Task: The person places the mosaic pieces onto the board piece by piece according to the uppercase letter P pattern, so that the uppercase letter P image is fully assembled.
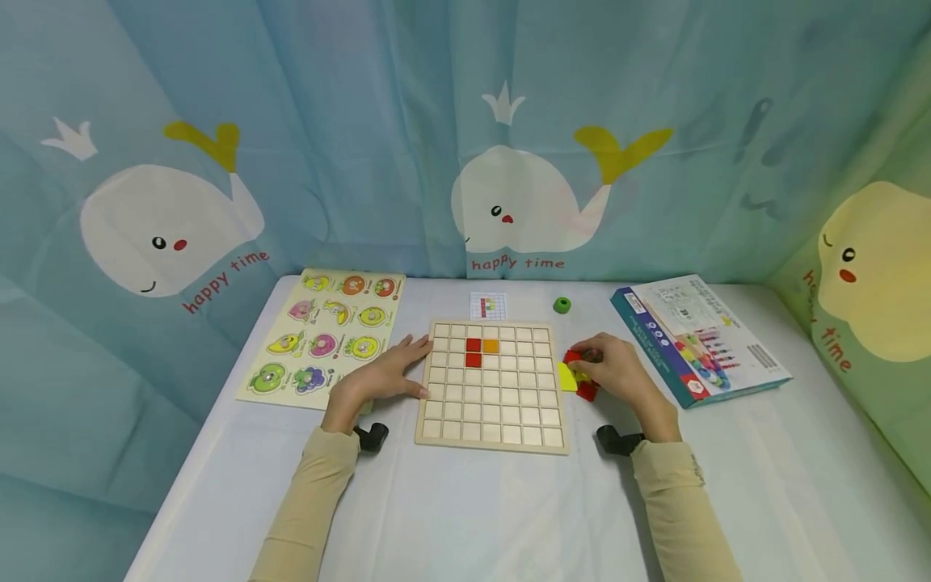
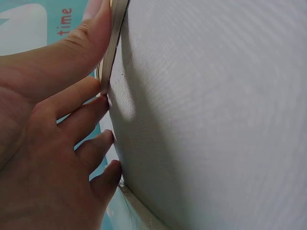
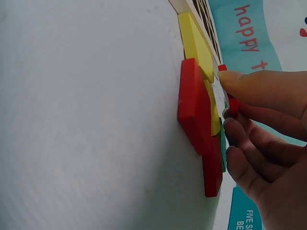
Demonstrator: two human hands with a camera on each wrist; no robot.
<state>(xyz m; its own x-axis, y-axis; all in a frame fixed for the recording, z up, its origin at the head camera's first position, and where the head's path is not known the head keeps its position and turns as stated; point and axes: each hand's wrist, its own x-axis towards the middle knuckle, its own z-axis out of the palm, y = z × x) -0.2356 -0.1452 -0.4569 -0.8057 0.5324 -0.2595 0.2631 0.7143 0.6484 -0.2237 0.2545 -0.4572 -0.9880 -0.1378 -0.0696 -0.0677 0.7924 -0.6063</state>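
A wooden grid board point(image 1: 491, 415) lies on the table, with two red tiles point(image 1: 473, 360) and an orange tile point(image 1: 490, 346) in its upper cells. Along its left edge rests my left hand point(image 1: 384, 373), thumb and fingers spread and touching the rim; in the left wrist view the fingers are fairly straight. Right of the board, my right hand point(image 1: 622, 373) pinches a red tile point(image 3: 233, 106) between thumb and fingers. Just below it is a small pile of loose tiles: yellow point(image 3: 194, 40), red point(image 3: 192, 105) and green point(image 3: 222, 148). The hand hides part of this pile in the head view.
A small pattern card point(image 1: 488, 305) lies behind the board, and a green ring-like piece point(image 1: 562, 305) at back right. A fruit peg puzzle point(image 1: 296, 368) lies to the left, a game box point(image 1: 700, 339) to the right. A whale-printed curtain point(image 1: 364, 162) hangs behind the table.
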